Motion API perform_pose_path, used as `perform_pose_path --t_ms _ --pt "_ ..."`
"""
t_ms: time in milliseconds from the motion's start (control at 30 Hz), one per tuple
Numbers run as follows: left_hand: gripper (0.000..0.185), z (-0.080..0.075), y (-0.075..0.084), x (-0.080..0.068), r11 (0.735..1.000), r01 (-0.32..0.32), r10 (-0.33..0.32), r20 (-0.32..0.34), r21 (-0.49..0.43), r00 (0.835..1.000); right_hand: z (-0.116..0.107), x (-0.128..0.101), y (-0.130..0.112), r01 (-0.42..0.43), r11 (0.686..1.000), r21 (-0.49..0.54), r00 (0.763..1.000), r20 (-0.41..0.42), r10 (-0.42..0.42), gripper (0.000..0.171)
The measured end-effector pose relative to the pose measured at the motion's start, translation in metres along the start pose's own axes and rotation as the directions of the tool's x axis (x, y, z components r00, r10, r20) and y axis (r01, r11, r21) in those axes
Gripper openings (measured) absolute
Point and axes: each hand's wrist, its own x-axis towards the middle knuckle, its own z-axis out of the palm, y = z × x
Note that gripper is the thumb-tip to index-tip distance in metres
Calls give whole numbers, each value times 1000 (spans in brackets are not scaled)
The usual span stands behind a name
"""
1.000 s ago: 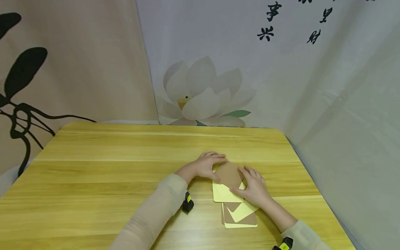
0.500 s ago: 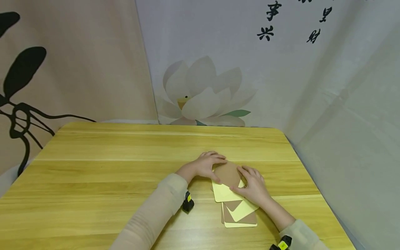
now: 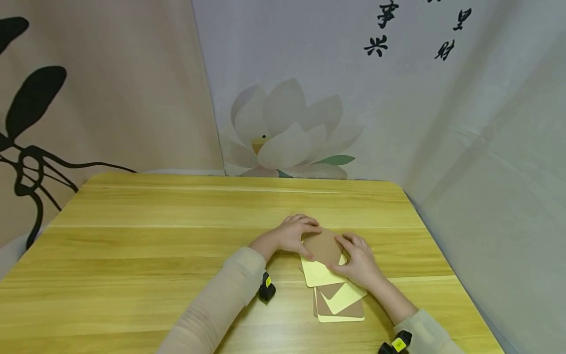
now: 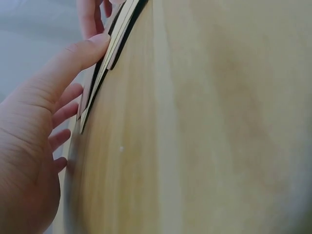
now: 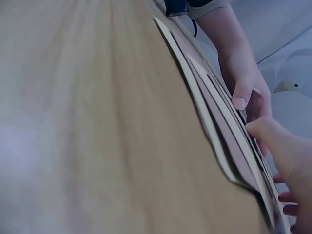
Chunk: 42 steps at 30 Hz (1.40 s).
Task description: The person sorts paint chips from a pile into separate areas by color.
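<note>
- Both hands sit on one brown card [image 3: 323, 246] at the far end of a loose heap of cards, each taking one side, so the card is framed from both edges and cannot slide sideways.
- Left hand [image 3: 293, 235] lies on the card's left edge with fingers arched over the far corner and the thumb running down the near side; the fingers curl round that edge, which looks like a steadying pinch. In the left wrist view the thumb [image 4: 80, 53] presses against the stacked edges.
- That brown card rests tilted on top of a pale yellow card [image 3: 317, 275], near the right half of the worktop [image 3: 155, 236]; my reading is that the tilt comes from it being squared or lifted off the heap.
- Right hand [image 3: 360, 263] covers the card's right corner, fingers bent over the edge and thumb tip against the side of the layers, seen in the right wrist view as well [image 5: 273, 139]. It appears to grip the same card.
- Nearer the person, the rest of the heap [image 3: 339, 307] fans out unevenly, brown and yellow alternating, with corners poking past one another; nothing holds these, so they lie as they fell.
- Beige sleeves [image 3: 221, 300] cover both forearms, and a small black and yellow wrist device [image 3: 267, 287] shows at the left cuff.
- Behind the worktop hangs a cloth backdrop with a printed lotus flower [image 3: 287, 132].
</note>
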Motion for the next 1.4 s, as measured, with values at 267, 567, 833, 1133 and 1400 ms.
perform_pose_path --t_ms 267,567,833,1133,1400 --pt "84 -2 1 -2 1000 -21 22 -65 13 998 -7 4 -2 27 999 43 1000 9 -27 81" --pt "82 -11 5 -16 999 -40 35 -148 -30 988 -13 10 -7 61 996 63 998 10 -62 82" --pt "82 -12 2 -32 999 -49 44 -233 -16 972 -14 17 -16 85 992 96 995 35 -88 80" --pt "80 -16 -3 -53 998 -42 27 -300 -43 954 -10 29 -28 149 981 124 987 47 -156 79" --pt "81 -18 -12 -73 998 -14 -9 -334 -66 943 -3 37 -41 162 975 148 982 76 -175 80"
